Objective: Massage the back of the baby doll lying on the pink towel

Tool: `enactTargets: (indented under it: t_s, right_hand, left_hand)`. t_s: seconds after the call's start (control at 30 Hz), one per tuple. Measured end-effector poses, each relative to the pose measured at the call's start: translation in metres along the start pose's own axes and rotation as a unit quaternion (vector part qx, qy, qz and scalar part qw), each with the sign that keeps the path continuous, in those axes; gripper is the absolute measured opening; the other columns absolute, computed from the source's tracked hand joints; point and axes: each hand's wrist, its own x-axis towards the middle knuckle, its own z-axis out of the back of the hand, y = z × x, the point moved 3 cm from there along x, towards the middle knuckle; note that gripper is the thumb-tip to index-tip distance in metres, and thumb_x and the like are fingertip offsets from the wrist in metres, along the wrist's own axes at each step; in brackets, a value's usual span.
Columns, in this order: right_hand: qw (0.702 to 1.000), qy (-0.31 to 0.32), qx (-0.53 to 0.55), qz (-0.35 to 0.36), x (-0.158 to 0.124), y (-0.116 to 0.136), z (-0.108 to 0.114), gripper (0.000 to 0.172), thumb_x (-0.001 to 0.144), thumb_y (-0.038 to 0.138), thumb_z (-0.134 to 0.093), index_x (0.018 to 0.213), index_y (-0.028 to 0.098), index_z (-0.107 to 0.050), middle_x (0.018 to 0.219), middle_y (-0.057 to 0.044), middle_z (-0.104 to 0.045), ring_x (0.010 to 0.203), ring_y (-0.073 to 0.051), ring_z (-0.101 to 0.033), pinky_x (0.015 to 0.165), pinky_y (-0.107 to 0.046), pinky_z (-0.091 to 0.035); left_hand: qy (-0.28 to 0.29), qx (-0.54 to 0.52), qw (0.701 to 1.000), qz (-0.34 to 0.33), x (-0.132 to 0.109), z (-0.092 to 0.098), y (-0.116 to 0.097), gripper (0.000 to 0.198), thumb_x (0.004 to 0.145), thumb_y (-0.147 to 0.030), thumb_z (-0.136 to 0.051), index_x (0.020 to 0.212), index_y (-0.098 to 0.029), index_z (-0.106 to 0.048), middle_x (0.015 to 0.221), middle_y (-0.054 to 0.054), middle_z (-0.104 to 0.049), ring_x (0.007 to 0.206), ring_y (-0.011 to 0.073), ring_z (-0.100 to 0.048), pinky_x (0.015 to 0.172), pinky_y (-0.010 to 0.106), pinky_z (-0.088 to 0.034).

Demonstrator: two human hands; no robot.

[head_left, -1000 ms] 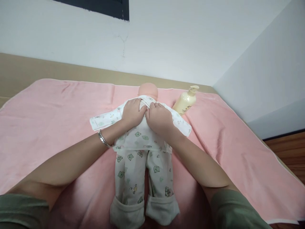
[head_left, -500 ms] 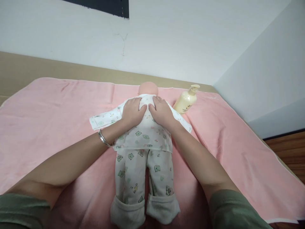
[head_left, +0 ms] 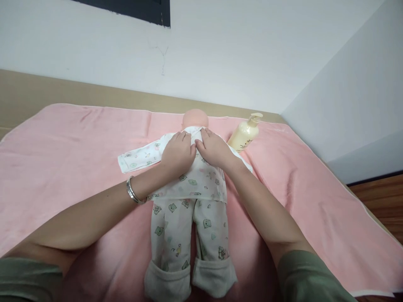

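Observation:
A baby doll [head_left: 192,201] in a white printed shirt and trousers lies face down on a pink towel [head_left: 63,155], its bald head [head_left: 195,119] pointing away from me. My left hand [head_left: 178,152] lies flat on the doll's upper back, left of the spine, fingers stretched toward the collar. My right hand [head_left: 214,149] lies flat beside it on the right shoulder, fingertips at the collar. Both hands press on the shirt and hold nothing. A silver bangle [head_left: 132,192] circles my left wrist.
A cream pump bottle [head_left: 244,134] lies on the towel just right of the doll's shoulder. The towel covers a tan surface against a white wall; a second wall closes in on the right, with wooden floor [head_left: 380,201] beyond the towel's right edge.
A second ago both hands pinched the collar; they then spread flat over the shoulders. Now they have slid slightly up and inward again, fingertips at the collar.

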Motion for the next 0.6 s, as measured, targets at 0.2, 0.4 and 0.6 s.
enactTargets:
  t_s: [0.2,0.4,0.6]
  right_hand:
    - [0.993,-0.036,-0.111,0.029,-0.020,0.033,0.001,0.034,0.102,0.021,-0.032,0.114,0.009,-0.062,0.107,-0.020,-0.072,0.100,-0.031,-0.067,0.087,-0.041,-0.052]
    - [0.997,-0.048,-0.056,0.001,-0.014,0.025,-0.006,0.038,0.102,0.020,-0.032,0.120,0.008,-0.063,0.121,-0.021,-0.071,0.113,-0.030,-0.066,0.098,-0.040,-0.052]
    - [0.999,-0.005,0.005,-0.033,0.007,0.002,-0.007,0.060,0.107,0.034,-0.029,0.152,-0.004,-0.040,0.157,-0.027,-0.048,0.148,-0.036,-0.046,0.122,-0.047,-0.037]
  left_hand:
    - [0.059,-0.099,0.991,0.064,0.019,0.002,0.022,0.022,0.093,-0.034,-0.041,0.090,-0.018,-0.057,0.104,0.012,-0.071,0.097,0.0281,-0.064,0.091,0.044,-0.052]
    - [0.014,-0.011,0.999,0.034,0.011,-0.004,0.015,0.037,0.097,-0.031,-0.033,0.105,-0.011,-0.062,0.115,0.021,-0.068,0.111,0.0349,-0.062,0.102,0.051,-0.050]
    - [-0.035,0.016,0.998,-0.043,-0.008,-0.012,-0.002,0.045,0.096,-0.020,-0.032,0.126,-0.003,-0.061,0.136,0.024,-0.062,0.134,0.0361,-0.054,0.117,0.050,-0.043]
